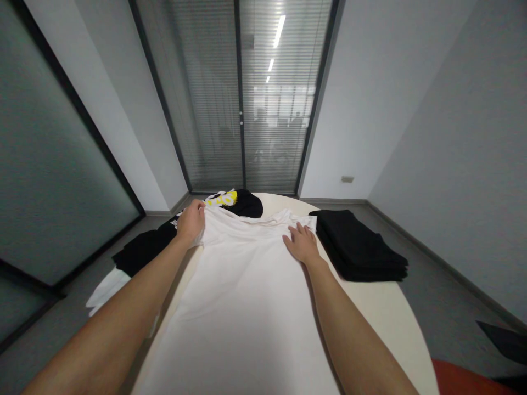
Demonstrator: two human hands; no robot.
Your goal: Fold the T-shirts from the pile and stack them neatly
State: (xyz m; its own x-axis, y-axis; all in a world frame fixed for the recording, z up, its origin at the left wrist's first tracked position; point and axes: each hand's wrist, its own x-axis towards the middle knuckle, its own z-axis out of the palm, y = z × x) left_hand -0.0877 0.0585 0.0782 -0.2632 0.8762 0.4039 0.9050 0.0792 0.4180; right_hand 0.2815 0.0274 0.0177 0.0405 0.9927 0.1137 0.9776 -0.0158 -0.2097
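One table carried everything. One white shirt stretched up its middle toward the far edge. One stack of folded black clothes, its layers too close to count, sat at the right edge. One loose heap of clothes, mostly black, ran from the left edge to the far edge. Of two hands, the left hand pinched the shirt's far left corner; the right hand lay near its far right corner, fingers spread.

Bare forearms extend forward; left hand closed, fingers curled; right hand palm-down, fingers parted.
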